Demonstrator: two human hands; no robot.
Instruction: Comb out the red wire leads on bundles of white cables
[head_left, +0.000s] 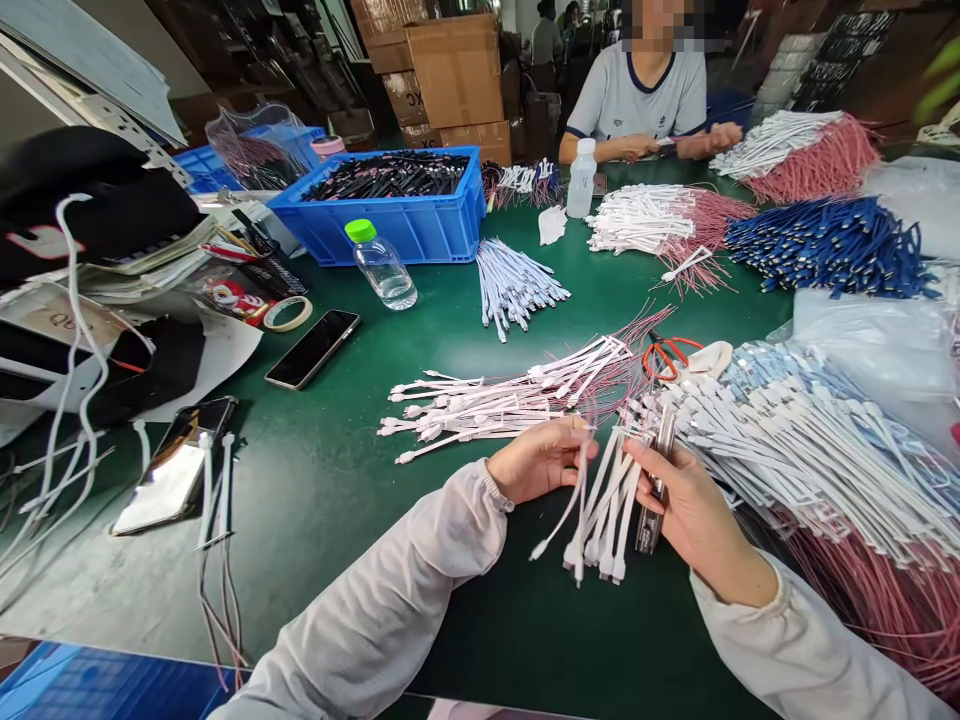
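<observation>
My left hand (541,462) is closed in a pinch on one white cable (570,500), whose plug end hangs down over the table. Beside it, my right hand (694,510) grips a small bundle of white flat cables (611,510), with their plugs pointing down toward me. A narrow, dark, shiny metallic object (651,522) stands along the palm side of the same hand; its kind is unclear. Left of the hands lies a loose group of white cables (465,408) with pink wires. Orange-handled scissors (667,356) rest just beyond the hands.
A large pile of white cables (832,450) fills the right side, with blue cables (832,245) behind. Phones (313,348), a green-capped bottle (384,268) and a blue bin (390,215) stand left and back. A co-worker (637,95) sits across the green table (337,510).
</observation>
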